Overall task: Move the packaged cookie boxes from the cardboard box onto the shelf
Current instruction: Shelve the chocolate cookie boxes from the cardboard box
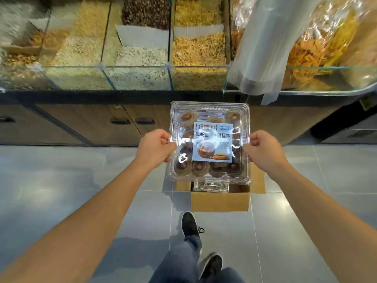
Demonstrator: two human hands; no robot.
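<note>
A clear plastic cookie box [209, 117] with a blue label and dark round cookies is held level in the air, above the open cardboard box [220, 201] on the floor. My left hand [154, 147] grips its left edge and my right hand [263, 149] grips its right edge. Another clear cookie box [211, 186] shows inside the cardboard box, mostly hidden behind the held one.
Ahead stands a counter with glass bins [138, 78] of nuts and seeds, over wooden cabinet doors [81, 123]. A roll of plastic bags [263, 58] hangs at the right beside bagged snacks [318, 48]. Grey floor tiles [61, 180] and my feet [190, 225] lie below.
</note>
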